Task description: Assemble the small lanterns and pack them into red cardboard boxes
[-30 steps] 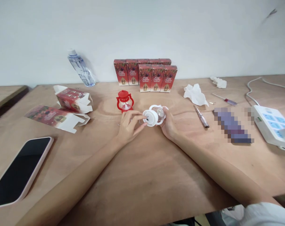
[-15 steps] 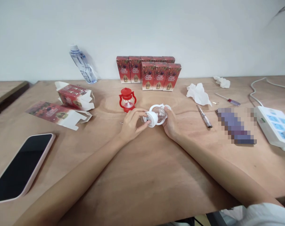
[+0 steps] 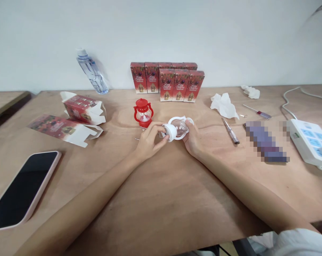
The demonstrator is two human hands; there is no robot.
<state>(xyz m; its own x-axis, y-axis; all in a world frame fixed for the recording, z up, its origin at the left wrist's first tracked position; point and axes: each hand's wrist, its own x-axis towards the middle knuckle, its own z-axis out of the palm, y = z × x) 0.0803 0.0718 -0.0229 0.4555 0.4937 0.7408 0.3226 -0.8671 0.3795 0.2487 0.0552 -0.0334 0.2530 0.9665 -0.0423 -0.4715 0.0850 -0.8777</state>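
A small white lantern (image 3: 180,128) with a clear globe lies tilted on its side between my two hands. My left hand (image 3: 150,139) pinches its round white base (image 3: 171,133) between thumb and fingers. Around the other end is my right hand (image 3: 192,139), its fingers closed on the lantern's top and partly hidden behind it. Just beyond my left hand a red lantern (image 3: 143,113) of the same shape stands upright, with a candle-like piece inside its clear globe. Part of a thin metal piece (image 3: 137,139) shows beside my left fingers.
Red printed boxes (image 3: 166,85) stand by the wall. Opened cartons (image 3: 83,108) and a phone (image 3: 25,188) lie left, near a leaning water bottle (image 3: 93,73). Rightward are crumpled tissue (image 3: 224,105), a clear-handled screwdriver (image 3: 230,131), another screwdriver (image 3: 258,111), a blurred flat object (image 3: 266,142) and a power strip (image 3: 310,138).
The whole view has shifted very slightly. Both hands keep their hold on the white lantern, and nothing else has visibly moved.
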